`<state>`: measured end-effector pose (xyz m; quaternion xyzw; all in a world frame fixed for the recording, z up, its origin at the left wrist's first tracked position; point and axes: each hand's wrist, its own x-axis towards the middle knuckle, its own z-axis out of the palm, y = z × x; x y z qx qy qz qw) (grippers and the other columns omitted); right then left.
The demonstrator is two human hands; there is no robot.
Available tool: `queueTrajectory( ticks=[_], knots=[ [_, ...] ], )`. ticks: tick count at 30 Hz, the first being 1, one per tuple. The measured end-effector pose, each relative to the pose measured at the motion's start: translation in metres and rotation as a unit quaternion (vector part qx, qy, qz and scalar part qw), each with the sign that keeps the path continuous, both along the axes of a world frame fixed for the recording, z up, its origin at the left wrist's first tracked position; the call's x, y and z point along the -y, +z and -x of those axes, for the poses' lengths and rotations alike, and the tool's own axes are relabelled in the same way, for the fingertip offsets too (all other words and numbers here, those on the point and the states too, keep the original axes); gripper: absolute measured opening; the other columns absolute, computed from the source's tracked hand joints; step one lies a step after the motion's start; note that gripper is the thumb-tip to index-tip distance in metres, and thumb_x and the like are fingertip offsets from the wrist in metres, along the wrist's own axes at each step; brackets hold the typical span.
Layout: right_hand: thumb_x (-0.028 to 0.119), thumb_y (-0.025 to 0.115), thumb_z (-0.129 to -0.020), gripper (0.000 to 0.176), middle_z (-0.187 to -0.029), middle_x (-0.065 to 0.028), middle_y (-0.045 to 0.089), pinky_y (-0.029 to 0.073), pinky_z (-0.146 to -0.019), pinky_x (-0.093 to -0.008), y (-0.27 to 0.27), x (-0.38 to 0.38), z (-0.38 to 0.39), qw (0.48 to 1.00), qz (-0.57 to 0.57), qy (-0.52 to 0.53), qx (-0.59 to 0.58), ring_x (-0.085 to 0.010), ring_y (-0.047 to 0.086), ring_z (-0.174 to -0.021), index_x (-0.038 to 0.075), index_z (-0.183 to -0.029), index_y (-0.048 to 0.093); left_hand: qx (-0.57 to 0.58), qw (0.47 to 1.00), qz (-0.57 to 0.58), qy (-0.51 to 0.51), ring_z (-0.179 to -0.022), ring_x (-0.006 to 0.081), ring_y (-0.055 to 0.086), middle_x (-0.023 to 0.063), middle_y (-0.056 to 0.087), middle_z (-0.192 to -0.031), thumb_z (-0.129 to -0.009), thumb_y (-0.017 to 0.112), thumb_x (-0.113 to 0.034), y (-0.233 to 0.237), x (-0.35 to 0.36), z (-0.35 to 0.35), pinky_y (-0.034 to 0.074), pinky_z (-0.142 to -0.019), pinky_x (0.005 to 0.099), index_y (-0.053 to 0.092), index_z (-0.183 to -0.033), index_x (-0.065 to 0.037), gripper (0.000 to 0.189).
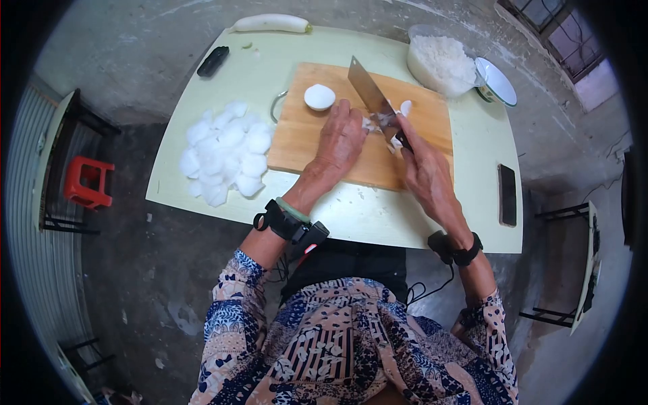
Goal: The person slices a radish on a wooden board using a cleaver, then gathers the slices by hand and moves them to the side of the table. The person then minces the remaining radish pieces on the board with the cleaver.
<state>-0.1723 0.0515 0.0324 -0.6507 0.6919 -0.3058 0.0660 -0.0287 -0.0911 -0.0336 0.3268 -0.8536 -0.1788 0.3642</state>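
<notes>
In my right hand (428, 169) is the handle of a cleaver (370, 88), its broad blade slanting up and left over the wooden cutting board (304, 152). My left hand (341, 138) rests on the board with curled fingers, its fingertips beside cut white radish pieces (371, 124). What lies under those fingers is partly hidden. A cut chunk of white radish (319, 97) sits behind my left hand, pale face up. Small radish scraps (405, 107) lie around the blade. Left of the board spreads a heap of thin round radish slices (226, 152).
A whole white radish (270, 24) lies at the table's far edge, near a black object (213, 61). At the back right stand a tub of shredded white radish (442, 64) and a white bowl (496, 81). A phone (507, 194) lies on the right. A red stool (89, 182) stands left.
</notes>
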Motion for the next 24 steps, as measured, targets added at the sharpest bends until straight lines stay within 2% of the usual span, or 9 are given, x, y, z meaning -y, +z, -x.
queueTrajectory(
  ticks=[2, 5, 8, 12, 15, 17, 20, 24],
  knots=[
    [-0.004, 0.057, -0.094, 0.065, -0.106, -0.0293, 0.069, 0.051, -0.083, -0.0542, 0.005, -0.003, -0.001, 0.999, 0.041, -0.007, 0.031, -0.0467, 0.067, -0.093, 0.01, -0.157, 0.046, -0.007, 1.0, 0.001, 0.003, -0.103, 0.0404, 0.059, 0.0185, 0.054, -0.109, -0.084, 0.079, -0.003, -0.001, -0.001, 0.002, 0.052, -0.089, 0.0487, 0.063, -0.102, 0.003, 0.024],
    [-0.003, 0.056, -0.095, 0.064, -0.107, -0.0291, 0.069, 0.051, -0.083, -0.0544, 0.018, -0.002, -0.01, 0.998, 0.046, -0.006, 0.037, -0.0467, 0.067, -0.094, 0.009, -0.157, 0.046, -0.021, 1.0, -0.022, -0.006, -0.102, 0.0408, 0.059, 0.0193, 0.053, -0.109, -0.084, 0.077, -0.001, 0.001, -0.004, 0.0, 0.052, -0.088, 0.0495, 0.062, -0.1, 0.003, 0.022],
    [-0.003, 0.055, -0.096, 0.063, -0.11, -0.0293, 0.069, 0.052, -0.084, -0.054, -0.008, 0.014, -0.005, 1.0, 0.014, 0.011, -0.005, -0.047, 0.067, -0.096, 0.011, -0.157, 0.046, -0.013, 0.999, -0.027, 0.016, -0.102, 0.041, 0.059, 0.0201, 0.053, -0.107, -0.085, 0.076, 0.0, 0.001, -0.005, 0.001, 0.053, -0.086, 0.0498, 0.061, -0.099, 0.004, 0.021],
    [-0.002, 0.055, -0.096, 0.062, -0.108, -0.0292, 0.069, 0.051, -0.084, -0.0545, -0.008, 0.012, -0.007, 0.999, 0.033, 0.009, 0.002, -0.0479, 0.067, -0.095, 0.011, -0.157, 0.046, -0.002, 1.0, 0.009, 0.009, -0.1, 0.041, 0.06, 0.0197, 0.053, -0.106, -0.085, 0.076, 0.0, 0.001, -0.004, 0.0, 0.053, -0.085, 0.0502, 0.061, -0.099, 0.003, 0.02],
    [-0.002, 0.055, -0.096, 0.062, -0.108, -0.0297, 0.069, 0.051, -0.084, -0.0551, 0.004, 0.007, -0.004, 1.0, 0.005, -0.009, -0.001, -0.0487, 0.067, -0.095, 0.01, -0.157, 0.045, -0.003, 1.0, -0.03, 0.005, -0.098, 0.0413, 0.061, 0.0188, 0.054, -0.105, -0.086, 0.075, 0.0, 0.003, -0.003, -0.003, 0.053, -0.084, 0.0511, 0.061, -0.1, 0.003, 0.021],
    [-0.002, 0.056, -0.096, 0.063, -0.108, -0.0293, 0.069, 0.052, -0.082, -0.0551, 0.017, 0.001, -0.007, 0.999, 0.018, -0.012, 0.037, -0.0488, 0.067, -0.094, 0.008, -0.157, 0.044, -0.03, 0.999, -0.043, 0.005, -0.096, 0.0411, 0.061, 0.0182, 0.054, -0.104, -0.087, 0.074, 0.0, 0.0, -0.001, -0.004, 0.053, -0.083, 0.0516, 0.061, -0.099, 0.002, 0.018],
    [-0.002, 0.056, -0.094, 0.064, -0.108, -0.0281, 0.07, 0.052, -0.081, -0.0545, 0.01, 0.008, -0.011, 0.996, 0.078, 0.017, 0.039, -0.0482, 0.067, -0.093, 0.008, -0.156, 0.044, -0.031, 0.999, -0.006, 0.01, -0.096, 0.0409, 0.062, 0.0181, 0.055, -0.104, -0.087, 0.072, 0.002, -0.004, 0.0, -0.004, 0.053, -0.082, 0.0514, 0.06, -0.096, 0.002, 0.015],
    [-0.003, 0.056, -0.093, 0.064, -0.107, -0.0279, 0.07, 0.052, -0.081, -0.0543, -0.011, 0.017, -0.009, 0.999, 0.045, 0.011, -0.004, -0.0479, 0.067, -0.092, 0.008, -0.156, 0.045, -0.029, 0.999, -0.026, 0.005, -0.094, 0.0408, 0.062, 0.0181, 0.055, -0.104, -0.088, 0.072, 0.003, -0.001, 0.0, -0.003, 0.053, -0.08, 0.0511, 0.06, -0.094, 0.002, 0.014]
  ],
)
